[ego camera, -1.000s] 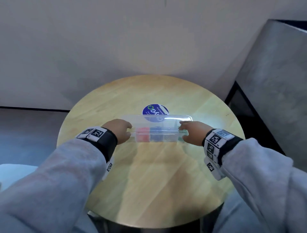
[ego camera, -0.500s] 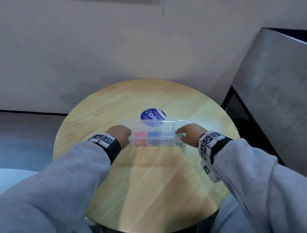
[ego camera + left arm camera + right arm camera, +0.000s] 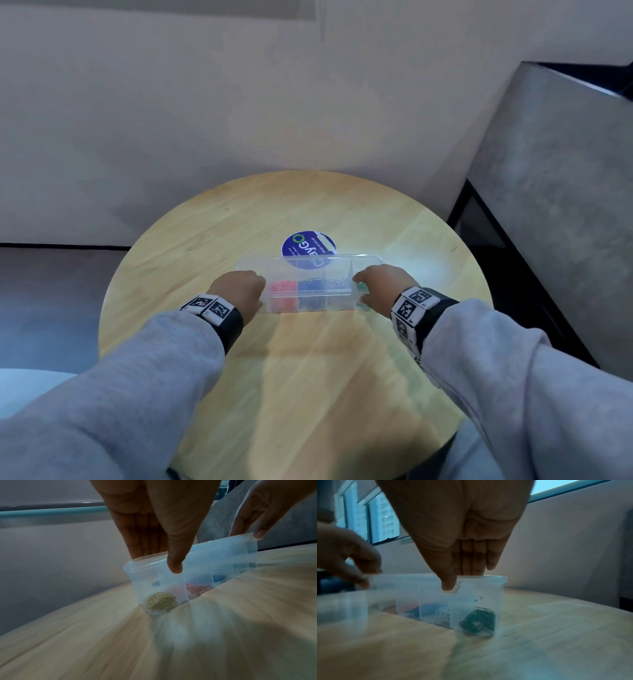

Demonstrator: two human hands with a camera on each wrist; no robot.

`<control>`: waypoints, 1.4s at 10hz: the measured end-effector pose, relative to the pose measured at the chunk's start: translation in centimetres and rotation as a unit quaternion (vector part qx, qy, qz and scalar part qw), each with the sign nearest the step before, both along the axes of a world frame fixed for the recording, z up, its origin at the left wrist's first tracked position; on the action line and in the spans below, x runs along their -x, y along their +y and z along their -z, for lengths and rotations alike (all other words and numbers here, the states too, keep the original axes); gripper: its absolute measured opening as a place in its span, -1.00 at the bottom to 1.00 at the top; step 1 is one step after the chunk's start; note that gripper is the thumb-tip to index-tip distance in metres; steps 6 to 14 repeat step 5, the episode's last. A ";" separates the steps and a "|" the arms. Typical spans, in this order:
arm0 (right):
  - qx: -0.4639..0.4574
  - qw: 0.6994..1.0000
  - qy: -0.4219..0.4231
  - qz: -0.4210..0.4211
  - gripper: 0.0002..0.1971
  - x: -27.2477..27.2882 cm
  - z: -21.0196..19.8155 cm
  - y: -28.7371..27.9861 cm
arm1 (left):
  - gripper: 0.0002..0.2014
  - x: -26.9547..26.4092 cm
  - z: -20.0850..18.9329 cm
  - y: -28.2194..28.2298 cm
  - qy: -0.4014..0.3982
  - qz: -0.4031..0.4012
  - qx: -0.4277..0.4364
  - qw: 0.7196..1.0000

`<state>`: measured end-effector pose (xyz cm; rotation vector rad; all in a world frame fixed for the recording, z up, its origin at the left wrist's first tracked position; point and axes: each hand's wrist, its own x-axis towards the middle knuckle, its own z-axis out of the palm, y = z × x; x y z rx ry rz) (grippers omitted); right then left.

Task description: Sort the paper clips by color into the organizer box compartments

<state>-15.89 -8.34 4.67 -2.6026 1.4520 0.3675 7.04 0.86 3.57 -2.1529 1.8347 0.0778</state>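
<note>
A clear organizer box with its lid down lies on the round wooden table. My left hand pinches its left end, thumb in front and fingers behind. My right hand pinches the right end the same way. Through the box I see gold clips, red clips and blue clips, each in its own compartment. Silver clips and green clips fill the right compartments of the box.
A round blue sticker lies on the table, half under the box's far side. A grey concrete block stands to the right, with a dark gap below it. A plain wall runs behind the table.
Both hands keep their hold on the box's ends. The box stays over the sticker. The head view has tilted up a little.
</note>
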 end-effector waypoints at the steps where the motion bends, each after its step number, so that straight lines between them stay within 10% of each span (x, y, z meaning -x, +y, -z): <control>1: 0.033 0.998 0.038 -0.037 -0.66 -0.2 0.7 0.5 | -0.73 -0.2 0.0 -0.2 0.006 -0.007 0.005 1.000; 14: -0.041 0.999 -0.014 -0.009 -0.49 1.0 -2.3 1.7 | -0.52 0.8 -2.9 1.0 0.089 -0.073 -0.012 0.993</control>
